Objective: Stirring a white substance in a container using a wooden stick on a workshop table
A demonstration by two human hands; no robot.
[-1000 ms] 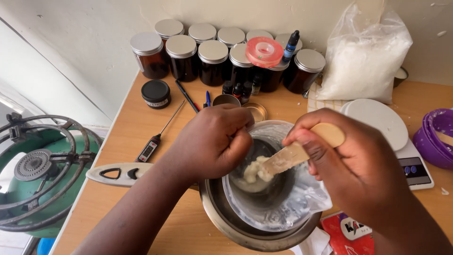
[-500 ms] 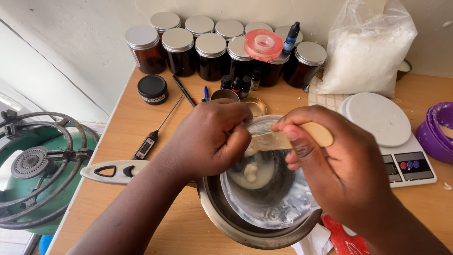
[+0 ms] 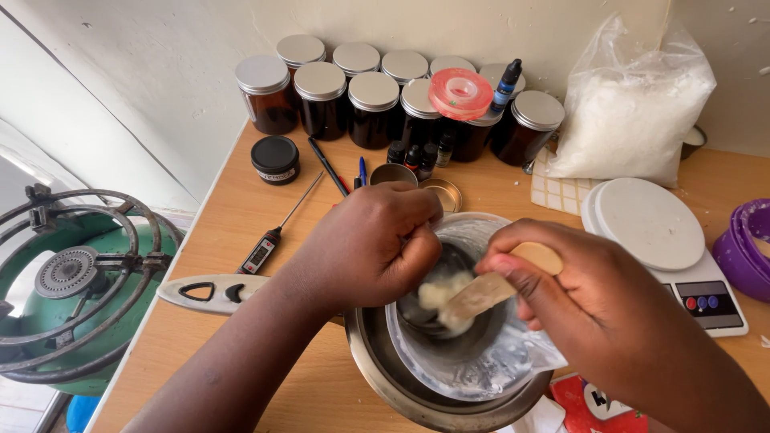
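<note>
Stick (image 3: 481,295) tip lower vs 0.5 s ago, in wax (image 3: 439,293).

Hidden and cut off around the bowl

The left hand (image 3: 373,248) is covering the clear container's (image 3: 481,361) near rim; motion is blurring the pale lump (image 3: 439,293); the frame's right edge is cropping the purple tub (image 3: 746,248).

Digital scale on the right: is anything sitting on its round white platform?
No, the digital scale's round white platform is bare; the bag of white flakes stands behind it on the table.

Bright, even daylight, soft shadows; motion blur smears the wooden spatula (image 3: 481,295).
</note>
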